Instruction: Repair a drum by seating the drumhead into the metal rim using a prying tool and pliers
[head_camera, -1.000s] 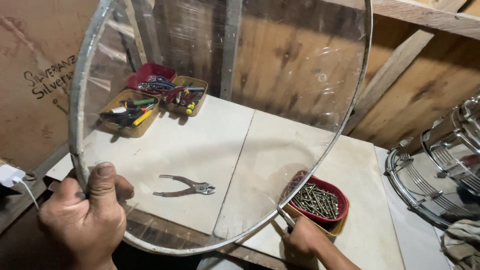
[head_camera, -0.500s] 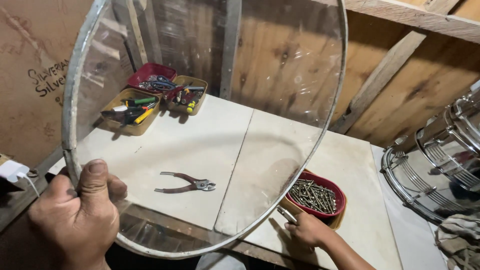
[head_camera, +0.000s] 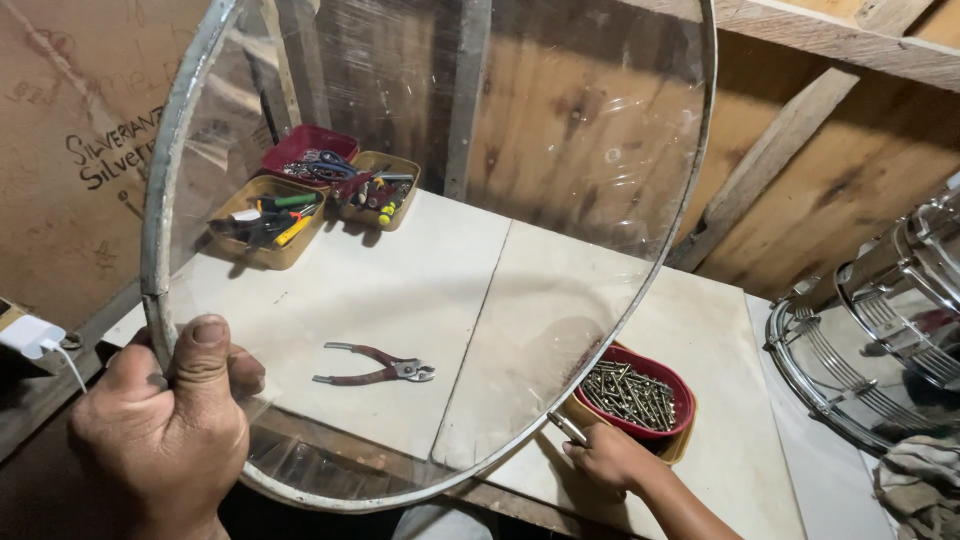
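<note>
The left hand (head_camera: 165, 430) is closed around the lower left rim of a clear round drum skin (head_camera: 440, 230), held upright over the white table (head_camera: 330, 290). The right hand (head_camera: 610, 462) pinches a small metal tool (head_camera: 566, 427) against the lower rim, just beside a red tray of screws (head_camera: 635, 392). Pliers (head_camera: 375, 366) lie on the table behind the skin.

Left hand (head_camera: 165, 430): low at the near left, back toward the camera, fingers curled into a closed grip, thumb (head_camera: 205, 355) pressed flat and pointing up.
Right hand (head_camera: 612, 460): low at centre right, palm down, fingers pinched shut.
Right forearm: bare, running to the lower edge.
Spacing: hands well apart.
</note>
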